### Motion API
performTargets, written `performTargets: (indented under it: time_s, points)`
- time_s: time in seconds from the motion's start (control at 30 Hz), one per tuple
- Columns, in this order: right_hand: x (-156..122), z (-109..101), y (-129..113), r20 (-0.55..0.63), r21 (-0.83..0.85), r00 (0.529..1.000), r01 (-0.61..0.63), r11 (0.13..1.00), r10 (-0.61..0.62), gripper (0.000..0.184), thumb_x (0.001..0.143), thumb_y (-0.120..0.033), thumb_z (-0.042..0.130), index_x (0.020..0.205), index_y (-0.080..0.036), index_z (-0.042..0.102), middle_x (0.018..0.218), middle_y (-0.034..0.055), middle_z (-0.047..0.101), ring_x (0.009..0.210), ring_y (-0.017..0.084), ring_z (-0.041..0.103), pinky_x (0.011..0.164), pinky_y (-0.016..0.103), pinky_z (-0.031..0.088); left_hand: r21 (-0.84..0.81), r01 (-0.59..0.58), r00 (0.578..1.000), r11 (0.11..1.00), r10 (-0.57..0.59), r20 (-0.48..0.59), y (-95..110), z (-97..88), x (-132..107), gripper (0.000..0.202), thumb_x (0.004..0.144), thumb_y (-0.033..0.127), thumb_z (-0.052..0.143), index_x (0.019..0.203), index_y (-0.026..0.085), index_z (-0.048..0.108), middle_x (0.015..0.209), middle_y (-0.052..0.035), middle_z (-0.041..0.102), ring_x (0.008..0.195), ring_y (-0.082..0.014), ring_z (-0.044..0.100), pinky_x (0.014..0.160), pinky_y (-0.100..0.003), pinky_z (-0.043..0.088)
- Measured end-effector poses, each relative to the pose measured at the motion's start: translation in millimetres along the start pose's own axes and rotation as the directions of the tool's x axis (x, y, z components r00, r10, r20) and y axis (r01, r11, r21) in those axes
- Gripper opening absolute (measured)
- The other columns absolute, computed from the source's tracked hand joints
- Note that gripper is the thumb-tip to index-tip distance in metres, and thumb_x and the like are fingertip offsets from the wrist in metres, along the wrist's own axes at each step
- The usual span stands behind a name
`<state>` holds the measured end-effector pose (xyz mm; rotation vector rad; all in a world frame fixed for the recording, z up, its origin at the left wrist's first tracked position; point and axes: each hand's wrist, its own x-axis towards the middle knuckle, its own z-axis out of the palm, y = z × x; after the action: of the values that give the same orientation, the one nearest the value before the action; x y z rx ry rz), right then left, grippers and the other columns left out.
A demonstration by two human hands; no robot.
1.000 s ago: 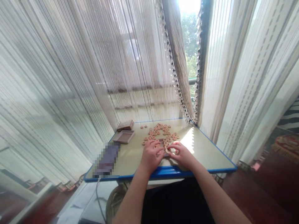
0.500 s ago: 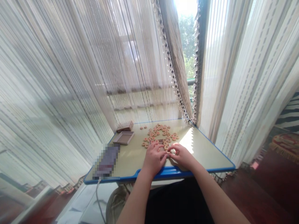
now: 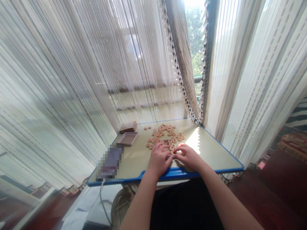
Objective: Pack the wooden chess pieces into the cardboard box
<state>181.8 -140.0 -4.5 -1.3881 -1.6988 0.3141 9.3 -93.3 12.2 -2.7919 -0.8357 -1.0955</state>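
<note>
Over a shallow wooden box [image 3: 165, 141] near the table's front edge, my left hand [image 3: 158, 160] rests with its fingers bent and apart, covering the left part. Its thumb reaches the near side. My right hand [image 3: 189, 157] has thumb and index finger closed at the near right corner, on a round wooden Chinese chess piece [image 3: 173, 152] that they partly hide. Inside the box a column of chess pieces [image 3: 171, 146] runs along the right side. More loose chess pieces [image 3: 165, 127], marked with characters, lie scattered beyond and beside the box.
An open shallow box part [image 3: 128, 139] lies at the left, with a brown folded board or book [image 3: 128, 126] behind it. A blurred-out flat device [image 3: 111, 161] with a cable lies at the table's left edge. The blue-edged table [image 3: 213, 150] stands against string curtains [image 3: 144, 73].
My right fingers have lowered the chess piece into the near right corner of the box. My left hand has hardly moved. The view has shifted slightly.
</note>
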Motion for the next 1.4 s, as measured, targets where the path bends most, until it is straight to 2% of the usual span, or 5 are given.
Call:
performTargets:
  time_s: [0.27, 0.53, 0.97, 1.17, 1.4]
  points:
    - [1.7, 2.0, 4.6, -0.065, 0.011, 0.998, 0.016, 1.000, -0.015, 0.021, 0.075, -0.027, 0.055, 0.094, -0.021, 0.063, 0.093, 0.0078, 0.053, 0.080, 0.018, 0.053, 0.066, 0.032, 0.048, 0.100, 0.071, 0.997, 0.992, -0.073, 0.011, 3.8, 1.4, 1.1, 0.032, 0.078, 0.046, 0.051, 0.096, 0.023, 0.066, 0.117, -0.0076, 0.053, 0.116, -0.0278, 0.037, 0.099, -0.046, 0.030]
    - [2.6, 0.5, 1.7, 0.005, -0.028, 0.999, -0.042, 0.999, 0.042, 0.025, 0.077, -0.032, 0.054, 0.095, -0.019, 0.064, 0.093, 0.0067, 0.052, 0.070, 0.014, 0.050, 0.064, 0.030, 0.047, 0.201, 0.121, 0.987, 0.972, -0.140, 0.084, 7.6, 3.2, 2.9, 0.037, 0.084, 0.050, 0.037, 0.106, 0.030, 0.061, 0.136, -0.0034, 0.038, 0.125, -0.0297, 0.027, 0.100, -0.050, 0.024]
    - [1.6, -1.2, 2.4, 0.002, -0.035, 0.999, -0.050, 0.998, 0.050, 0.025, 0.076, -0.028, 0.053, 0.096, -0.018, 0.064, 0.089, 0.0051, 0.052, 0.062, 0.012, 0.046, 0.063, 0.028, 0.045, 0.082, 0.127, 0.992, 0.988, -0.128, 0.003, 3.7, 4.1, 2.1, 0.027, 0.084, 0.036, 0.043, 0.097, 0.026, 0.065, 0.129, -0.0055, 0.047, 0.116, -0.0290, 0.035, 0.094, -0.051, 0.030]
    - [0.1, -2.3, -0.1, -0.005, -0.040, 0.998, -0.064, 0.997, 0.063, 0.025, 0.076, -0.026, 0.052, 0.097, -0.018, 0.062, 0.087, 0.0036, 0.050, 0.060, 0.010, 0.046, 0.064, 0.028, 0.044, 0.080, 0.290, 0.951, 0.954, -0.277, -0.142, -3.1, 1.0, 1.8, 0.026, 0.083, 0.022, 0.042, 0.095, 0.019, 0.065, 0.117, -0.0082, 0.055, 0.111, -0.0262, 0.041, 0.095, -0.046, 0.032]
    - [0.0, -2.9, -1.0, -0.002, -0.026, 0.996, -0.088, 0.996, 0.088, 0.024, 0.077, -0.027, 0.050, 0.095, -0.019, 0.063, 0.085, 0.0027, 0.048, 0.059, 0.010, 0.046, 0.063, 0.027, 0.043, -0.027, 0.381, 0.906, 0.924, -0.379, -0.191, -21.2, 6.9, 1.9, 0.029, 0.076, 0.010, 0.040, 0.093, 0.016, 0.063, 0.106, -0.0087, 0.061, 0.103, -0.0223, 0.050, 0.094, -0.042, 0.035]
